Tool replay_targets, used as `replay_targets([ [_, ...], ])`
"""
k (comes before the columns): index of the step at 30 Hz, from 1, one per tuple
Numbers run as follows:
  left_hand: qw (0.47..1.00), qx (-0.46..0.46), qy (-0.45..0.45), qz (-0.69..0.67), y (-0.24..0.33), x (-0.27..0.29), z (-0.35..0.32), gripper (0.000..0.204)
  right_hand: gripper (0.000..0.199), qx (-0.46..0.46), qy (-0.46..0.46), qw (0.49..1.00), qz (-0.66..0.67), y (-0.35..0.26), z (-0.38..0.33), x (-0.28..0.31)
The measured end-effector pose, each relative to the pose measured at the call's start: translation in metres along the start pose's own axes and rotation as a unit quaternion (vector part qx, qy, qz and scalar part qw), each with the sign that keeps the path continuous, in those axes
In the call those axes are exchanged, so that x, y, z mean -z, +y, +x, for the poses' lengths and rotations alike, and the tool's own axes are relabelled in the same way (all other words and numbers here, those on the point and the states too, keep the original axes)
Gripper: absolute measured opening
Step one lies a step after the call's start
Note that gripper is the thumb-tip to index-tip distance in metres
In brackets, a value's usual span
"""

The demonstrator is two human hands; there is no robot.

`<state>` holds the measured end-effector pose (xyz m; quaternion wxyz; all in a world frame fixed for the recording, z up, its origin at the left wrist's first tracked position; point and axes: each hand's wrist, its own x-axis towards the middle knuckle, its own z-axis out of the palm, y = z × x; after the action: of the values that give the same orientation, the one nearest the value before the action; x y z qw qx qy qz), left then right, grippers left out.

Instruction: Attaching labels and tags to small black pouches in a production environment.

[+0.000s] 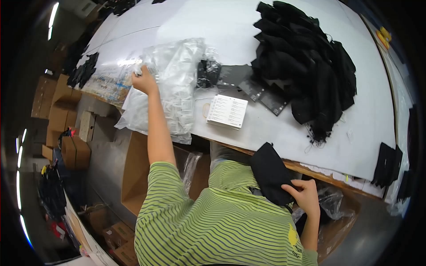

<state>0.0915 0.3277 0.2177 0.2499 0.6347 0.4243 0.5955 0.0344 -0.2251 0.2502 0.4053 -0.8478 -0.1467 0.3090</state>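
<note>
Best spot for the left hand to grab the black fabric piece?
Probably the flat upper end of the black fabric piece, thumb and fingers on opposite faces, coming from the left: that end is uncovered, while the right hand pinches the lower right edge.

Black cloth [269, 173] in right hand [305, 196]

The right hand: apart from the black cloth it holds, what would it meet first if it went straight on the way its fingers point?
Probably the striped shirt, just past the black cloth the right hand holds, though depth is unclear.
</note>
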Motion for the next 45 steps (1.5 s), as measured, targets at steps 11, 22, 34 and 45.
replay_targets([
  [11,0.770,-0.177,-0.608,-0.078,0.137,-0.008,-0.246,0.025,0.023,0.026,0.018,0.999,0.015,-0.005,-0.002,-0.004],
  [22,0.745,-0.225,-0.619,-0.104,0.132,-0.024,-0.247,0.024,0.024,0.223,0.097,0.959,-0.146,-0.002,0.006,0.016],
  [34,0.685,-0.333,-0.621,-0.182,0.197,0.094,-0.210,0.039,0.017,0.337,0.203,0.863,-0.317,-0.039,0.038,0.037],
  [45,0.513,0.547,-0.493,-0.441,0.153,0.116,-0.263,0.055,0.017,0.411,0.282,0.856,-0.135,-0.052,0.056,0.001],
])
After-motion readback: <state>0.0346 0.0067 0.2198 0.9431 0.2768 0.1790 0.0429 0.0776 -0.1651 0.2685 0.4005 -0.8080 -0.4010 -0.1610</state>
